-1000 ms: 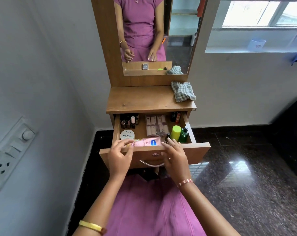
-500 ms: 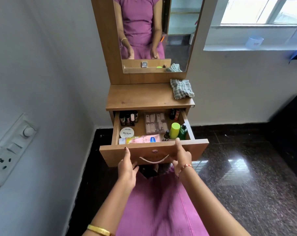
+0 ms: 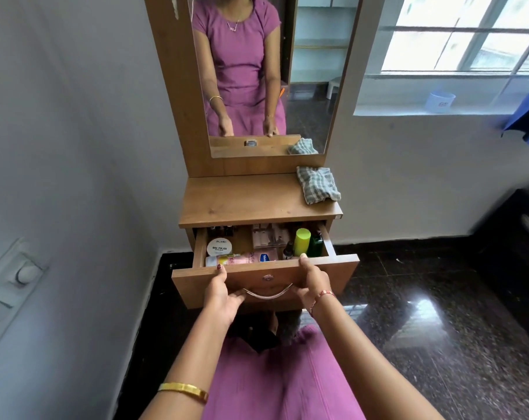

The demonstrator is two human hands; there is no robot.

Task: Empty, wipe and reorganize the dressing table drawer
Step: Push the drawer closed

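Since a second earlier, we saw both hands leave the drawer contents and drop to the drawer front (image 3: 196, 284), and the drawer (image 3: 201, 247) sat further in under the tabletop (image 3: 245, 201), only part open. Left hand (image 3: 222, 294) gripped the front panel, thumb on its top edge, fingers curled under near the metal handle (image 3: 267, 294). Right hand (image 3: 313, 281) did the same on the other side, thumb on top. We judged this as closing the drawer, so the reorganizing looked about finished; items were arranged inside, and we could not tell whether wiping was done.

Counts: one checked cloth (image 3: 317, 184) on the tabletop's back right corner, one nail polish remover tub (image 3: 219, 247), one pink tube (image 3: 242, 259), one yellow-capped bottle (image 3: 301, 242), one green bottle (image 3: 315, 245), one small dark dropper bottle (image 3: 288, 251), one clear packet of pink strips (image 3: 269, 237). Small bottles at back left were too shadowed to count.
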